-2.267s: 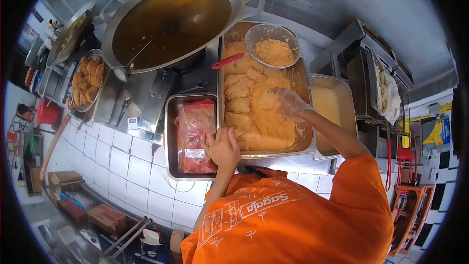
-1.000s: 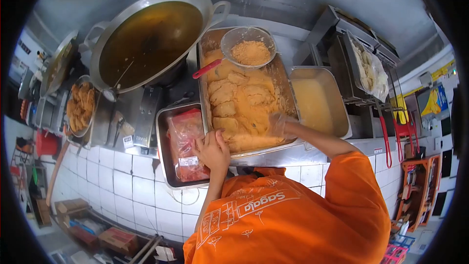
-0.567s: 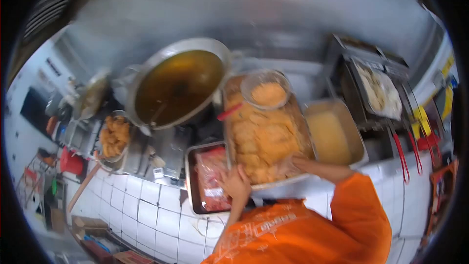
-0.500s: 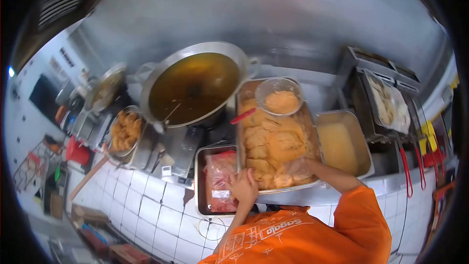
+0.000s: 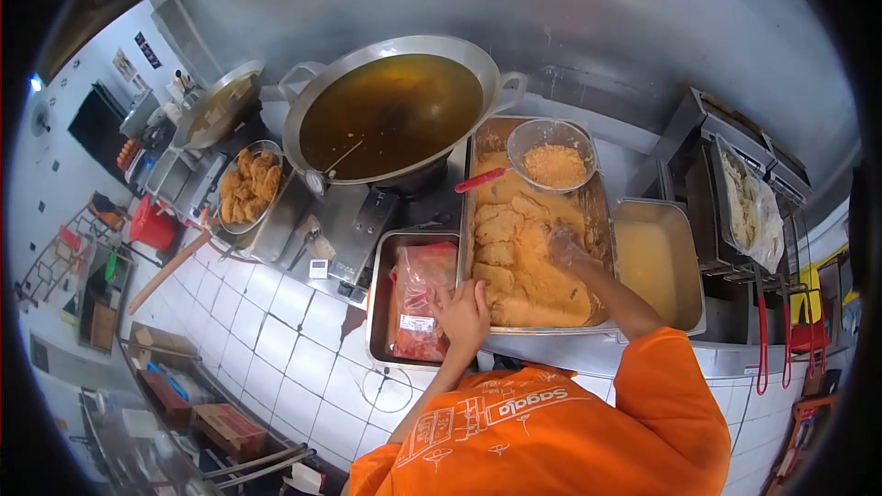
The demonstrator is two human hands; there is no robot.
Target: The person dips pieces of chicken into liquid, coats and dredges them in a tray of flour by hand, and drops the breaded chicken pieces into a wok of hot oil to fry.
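Observation:
My left hand (image 5: 462, 314) rests with fingers apart on a clear plastic bag of reddish raw meat (image 5: 427, 289), beside the big tray's left rim. The bag lies in a small metal tray (image 5: 378, 349). My right hand (image 5: 567, 246) is in a large metal tray (image 5: 602, 211) of orange breading flour (image 5: 551, 289), at its right middle. Flour covers its fingers, so their closure is unclear. Coated flat pieces (image 5: 496, 253) lie along the tray's left side. A strainer with a red handle (image 5: 481, 180), holding orange crumbs (image 5: 554, 166), sits at the back of this tray.
A big wok of oil (image 5: 395, 115) stands behind and left. Fried pieces (image 5: 251, 186) fill a strainer with a wooden handle (image 5: 170, 271). Right of the flour stands a pan of pale yellow liquid (image 5: 646, 266). Fryer baskets with red handles (image 5: 762, 340) are farther right.
My right hand has moved from the tray's front edge farther back into the flour. Flour at the front now lies flatter. My left hand stays by the bag; the camera view has shifted.

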